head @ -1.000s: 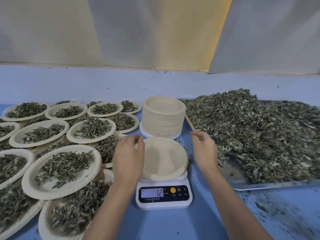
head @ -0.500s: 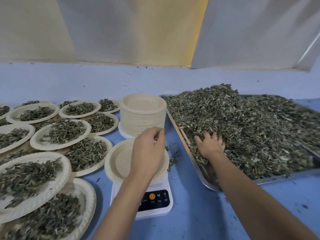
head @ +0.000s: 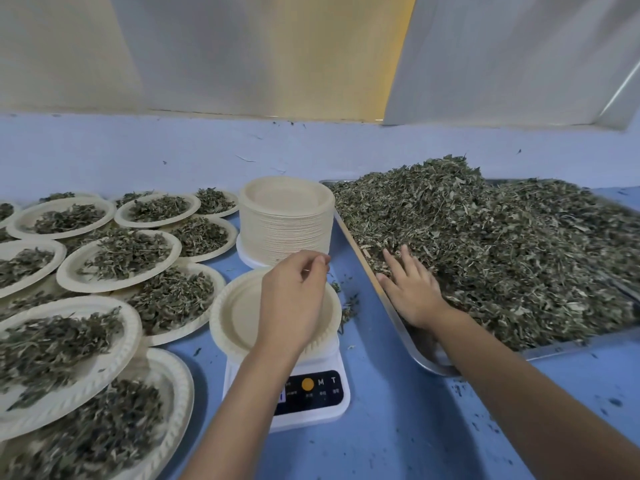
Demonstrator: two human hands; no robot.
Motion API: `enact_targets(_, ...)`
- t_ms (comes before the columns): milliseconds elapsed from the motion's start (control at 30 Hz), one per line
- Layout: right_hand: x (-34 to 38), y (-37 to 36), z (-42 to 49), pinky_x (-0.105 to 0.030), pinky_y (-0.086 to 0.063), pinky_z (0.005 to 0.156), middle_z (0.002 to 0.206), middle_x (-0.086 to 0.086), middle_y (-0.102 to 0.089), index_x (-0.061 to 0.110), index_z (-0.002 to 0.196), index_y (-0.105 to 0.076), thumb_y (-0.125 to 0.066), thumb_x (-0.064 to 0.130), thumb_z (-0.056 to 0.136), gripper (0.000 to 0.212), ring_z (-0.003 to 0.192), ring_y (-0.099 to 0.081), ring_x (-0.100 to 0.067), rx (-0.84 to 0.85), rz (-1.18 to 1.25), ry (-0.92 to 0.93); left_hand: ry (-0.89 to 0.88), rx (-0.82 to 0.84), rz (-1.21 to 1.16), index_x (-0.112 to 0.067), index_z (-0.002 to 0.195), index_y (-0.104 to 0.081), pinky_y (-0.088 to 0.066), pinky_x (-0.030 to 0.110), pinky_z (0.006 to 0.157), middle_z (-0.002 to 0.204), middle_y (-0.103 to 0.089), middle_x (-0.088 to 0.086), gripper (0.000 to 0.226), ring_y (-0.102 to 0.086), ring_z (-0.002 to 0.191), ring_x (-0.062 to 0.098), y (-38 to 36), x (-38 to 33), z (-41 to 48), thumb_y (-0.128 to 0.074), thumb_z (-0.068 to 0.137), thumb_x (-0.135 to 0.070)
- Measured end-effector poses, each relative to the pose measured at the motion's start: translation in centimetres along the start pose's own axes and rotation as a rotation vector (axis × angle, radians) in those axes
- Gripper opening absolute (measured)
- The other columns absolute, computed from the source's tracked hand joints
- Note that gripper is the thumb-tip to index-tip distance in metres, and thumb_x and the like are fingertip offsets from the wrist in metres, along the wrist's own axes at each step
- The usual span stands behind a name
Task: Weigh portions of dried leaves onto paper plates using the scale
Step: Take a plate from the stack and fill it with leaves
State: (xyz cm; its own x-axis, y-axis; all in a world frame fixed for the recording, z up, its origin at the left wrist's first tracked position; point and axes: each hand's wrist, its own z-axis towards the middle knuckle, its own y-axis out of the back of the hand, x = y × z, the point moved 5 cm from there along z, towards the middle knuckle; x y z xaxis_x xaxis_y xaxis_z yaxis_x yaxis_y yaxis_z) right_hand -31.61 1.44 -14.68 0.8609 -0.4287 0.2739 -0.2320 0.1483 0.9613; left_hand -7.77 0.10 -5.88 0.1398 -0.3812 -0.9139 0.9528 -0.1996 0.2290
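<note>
Right hand (head: 412, 292) has gone from digging curled into the dried leaves (head: 502, 254) to lying flat on them, while the left hand (head: 294, 299) stays over the scale (head: 311, 407).

On the blue table (head: 398, 427), a metal tray (head: 426, 362) on the right carries the big heap of leaves, and filled paper plates (head: 65, 268) overlap on the left. Between them stands a tall stack of empty plates (head: 285, 233), with the white scale just in front, bearing one empty plate (head: 239, 310). The right hand is released, fingers straight and spread on the heap's near left edge, by the tray rim. The left hand hangs above the empty plate's right side, fingers curled toward the thumb. Whether they pinch a leaf I cannot tell.
</note>
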Motion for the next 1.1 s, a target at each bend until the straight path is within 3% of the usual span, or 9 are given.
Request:
enact_targets(100,-0.3,-1.4,-0.4,-0.047,0.0,0.117,0.158,0.0,0.02,0.034,0.151,0.008,-0.015,0.049,0.101,0.057,0.147,0.007,-0.022,0.061,0.056,-0.062,0.04,-0.002,-0.048,-0.032,0.083,-0.066,-0.046,0.014,0.073,0.084,-0.07,-0.013,0.023,-0.064,0.081,0.004,-0.2,0.1,0.1,-0.05,0.093,-0.019)
enact_targets(267,0.7,-0.9,1.2,-0.04,0.0,0.118,0.16,0.002,0.013,0.027,0.152,0.005,-0.015,0.046,0.102,0.058,0.148,0.004,-0.016,-0.051,-0.024,0.017,0.073,0.014,-0.111,-0.026,0.086,-0.07,-0.047,0.019,0.072,0.083,-0.07,-0.012,0.024,-0.064,0.073,-0.001,-0.7,0.1,0.2,-0.048,0.094,-0.017)
enact_targets(600,2.1,-0.5,9.4,-0.046,-0.002,0.117,0.159,0.003,0.018,0.039,0.151,-0.002,-0.022,0.046,0.102,0.054,0.147,0.009,-0.028,-0.133,-0.14,0.094,-0.017,0.008,-0.132,-0.027,0.078,-0.069,-0.047,0.013,0.066,0.076,-0.069,-0.014,0.027,-0.06,0.063,-0.004,-0.9,-1.9,4.1,-0.05,0.092,-0.014)
enact_targets(800,3.7,-0.3,14.5,-0.05,-0.003,0.117,0.159,0.006,0.017,0.042,0.15,-0.001,-0.021,0.045,0.103,0.052,0.146,0.013,-0.029,-0.086,-0.209,0.134,-0.024,0.037,-0.089,-0.031,0.073,-0.068,-0.047,0.019,0.068,0.074,-0.07,-0.009,0.027,-0.062,0.067,0.004,-1.5,-2.1,6.4,-0.051,0.09,-0.018)
enact_targets(933,3.6,-1.0,16.1,-0.056,-0.009,0.114,0.161,0.007,-0.001,0.036,0.151,-0.014,-0.017,0.043,0.103,0.048,0.147,0.001,-0.029,0.018,-0.2,0.141,0.013,0.044,-0.072,-0.029,0.072,-0.068,-0.045,0.014,0.064,0.074,-0.07,-0.01,0.027,-0.062,0.067,0.005,-1.6,-0.8,7.2,-0.051,0.09,-0.018)
enact_targets(1100,4.1,-0.5,14.7,-0.054,-0.026,0.109,0.147,-0.002,-0.034,0.022,0.14,-0.038,-0.023,0.037,0.104,0.042,0.138,-0.022,-0.032,-0.039,-0.145,0.164,0.06,0.025,-0.092,-0.028,0.071,-0.068,-0.046,0.016,0.061,0.073,-0.07,-0.006,0.028,-0.064,0.069,0.012,-1.3,-0.3,7.1,-0.051,0.09,-0.016)
